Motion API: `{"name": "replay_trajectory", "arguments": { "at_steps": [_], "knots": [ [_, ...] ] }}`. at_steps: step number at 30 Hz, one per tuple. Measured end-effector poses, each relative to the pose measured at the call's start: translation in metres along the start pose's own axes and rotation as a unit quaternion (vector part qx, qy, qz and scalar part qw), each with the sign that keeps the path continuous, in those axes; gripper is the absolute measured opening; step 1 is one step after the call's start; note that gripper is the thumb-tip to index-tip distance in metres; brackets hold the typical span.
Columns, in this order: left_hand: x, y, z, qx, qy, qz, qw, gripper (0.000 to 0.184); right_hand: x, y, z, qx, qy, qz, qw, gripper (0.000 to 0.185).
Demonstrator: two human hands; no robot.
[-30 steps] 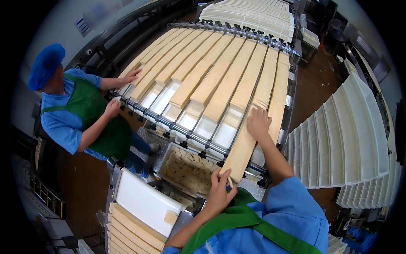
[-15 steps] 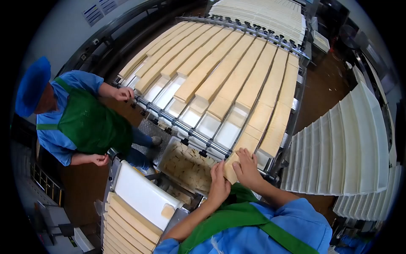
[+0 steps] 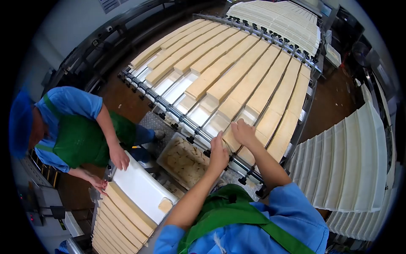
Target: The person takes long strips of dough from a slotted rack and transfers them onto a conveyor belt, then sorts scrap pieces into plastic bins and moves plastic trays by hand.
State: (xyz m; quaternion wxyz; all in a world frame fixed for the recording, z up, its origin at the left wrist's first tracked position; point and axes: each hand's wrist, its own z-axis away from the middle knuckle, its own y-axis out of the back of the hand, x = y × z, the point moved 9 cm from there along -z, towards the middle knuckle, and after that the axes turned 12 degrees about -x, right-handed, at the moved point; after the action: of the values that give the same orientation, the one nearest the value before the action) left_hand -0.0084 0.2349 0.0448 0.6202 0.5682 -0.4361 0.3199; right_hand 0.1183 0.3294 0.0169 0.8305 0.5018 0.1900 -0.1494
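Observation:
Long pale-yellow blocks [image 3: 243, 84] lie side by side in lanes on a white conveyor [image 3: 167, 81] with thin metal dividers. Near its front edge, a short block piece [image 3: 231, 139] sits between my two hands. My left hand [image 3: 219, 151] is at the piece's left side, fingers together and pointing up. On the piece's upper right side is my right hand [image 3: 244, 131], with its fingers bent around the edge.
A metal roller bar [image 3: 169, 109] edges the conveyor. Below it stands a bin [image 3: 184, 161] of offcuts. At left, a co-worker in a green apron [image 3: 84, 137] leans over a second conveyor [image 3: 135, 182] with strips. White trays [image 3: 338, 161] are stacked at right.
My hands have moved from the front end of a right-hand lane to the neighbouring lane on the left, with the short piece. The co-worker has turned from the large conveyor to the strips below.

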Motion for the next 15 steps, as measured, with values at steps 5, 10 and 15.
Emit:
{"name": "replay_trajectory", "arguments": {
  "at_steps": [5,10,15],
  "knots": [
    [-0.014,-0.015,-0.008,0.019,0.045,-0.005,0.999,0.060,0.004,0.000,-0.009,-0.062,-0.016,0.038,0.997,0.058],
    [-0.020,-0.021,-0.022,0.013,0.056,-0.002,0.998,0.059,0.013,0.000,-0.017,0.030,0.001,0.082,0.996,0.057],
    [-0.021,-0.031,-0.040,0.023,0.016,0.011,1.000,0.056,0.006,0.023,-0.003,0.046,0.008,0.060,0.997,0.046]
  ]
}}
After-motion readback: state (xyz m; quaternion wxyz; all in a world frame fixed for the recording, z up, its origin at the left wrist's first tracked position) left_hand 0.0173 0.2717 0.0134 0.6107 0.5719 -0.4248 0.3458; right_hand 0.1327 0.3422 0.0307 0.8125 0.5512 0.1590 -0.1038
